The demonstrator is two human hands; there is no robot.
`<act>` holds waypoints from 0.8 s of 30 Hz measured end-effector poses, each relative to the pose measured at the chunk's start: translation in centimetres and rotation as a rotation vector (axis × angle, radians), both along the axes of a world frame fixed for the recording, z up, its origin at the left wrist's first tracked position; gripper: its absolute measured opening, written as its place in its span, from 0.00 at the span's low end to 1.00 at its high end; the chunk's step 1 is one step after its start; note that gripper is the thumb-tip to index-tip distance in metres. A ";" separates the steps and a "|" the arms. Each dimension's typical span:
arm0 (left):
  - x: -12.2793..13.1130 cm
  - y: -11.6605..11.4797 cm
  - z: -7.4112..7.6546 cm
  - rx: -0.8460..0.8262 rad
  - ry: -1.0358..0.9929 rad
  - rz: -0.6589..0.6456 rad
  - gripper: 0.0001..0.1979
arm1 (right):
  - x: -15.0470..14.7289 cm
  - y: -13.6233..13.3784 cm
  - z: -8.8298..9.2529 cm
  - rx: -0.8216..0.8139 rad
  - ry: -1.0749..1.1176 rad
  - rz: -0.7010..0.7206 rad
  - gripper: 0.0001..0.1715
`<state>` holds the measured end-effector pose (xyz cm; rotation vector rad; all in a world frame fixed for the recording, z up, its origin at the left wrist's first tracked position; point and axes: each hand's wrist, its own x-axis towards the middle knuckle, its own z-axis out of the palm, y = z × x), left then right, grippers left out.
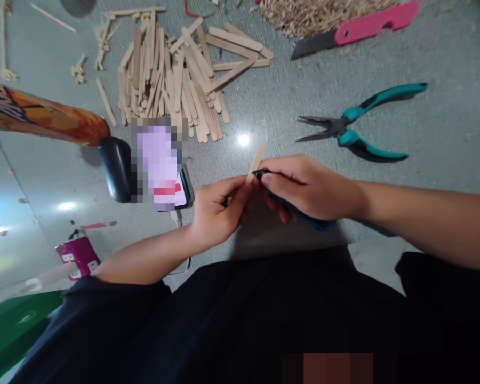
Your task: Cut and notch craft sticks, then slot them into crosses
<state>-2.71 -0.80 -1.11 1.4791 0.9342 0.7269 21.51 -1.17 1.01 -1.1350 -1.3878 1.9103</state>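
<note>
Fingertips of left hand point(218, 210) pinch wooden stick point(258, 159), centre of frame; right hand point(310, 186) curled round blue-handled tool point(294, 208), dark tip beside stick. Stick likely light, stiff, easily split: best held flat, near tool tip. Loose sticks point(178, 80) piled upper left of frame.

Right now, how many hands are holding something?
2. The left hand pinches a wooden stick; the right hand, just beside it, grips a dark blue tool. I see no others.
</note>
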 end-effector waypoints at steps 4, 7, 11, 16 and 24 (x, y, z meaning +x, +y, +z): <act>-0.1 0.1 0.0 0.000 0.028 0.005 0.17 | 0.2 0.1 -0.1 0.015 -0.032 0.040 0.17; 0.0 0.2 0.1 0.000 0.025 0.011 0.17 | 0.1 0.1 -0.1 0.004 -0.031 0.066 0.17; 0.2 0.2 0.1 -0.029 -0.005 0.013 0.15 | 0.0 0.0 -0.1 -0.002 -0.010 0.030 0.17; 0.1 -0.2 -0.3 0.114 0.066 0.114 0.12 | -0.3 0.0 0.1 -0.074 0.000 -0.081 0.17; -0.6 0.2 -0.9 0.560 0.276 0.172 0.06 | -0.4 0.0 0.6 -0.008 -0.086 -0.172 0.18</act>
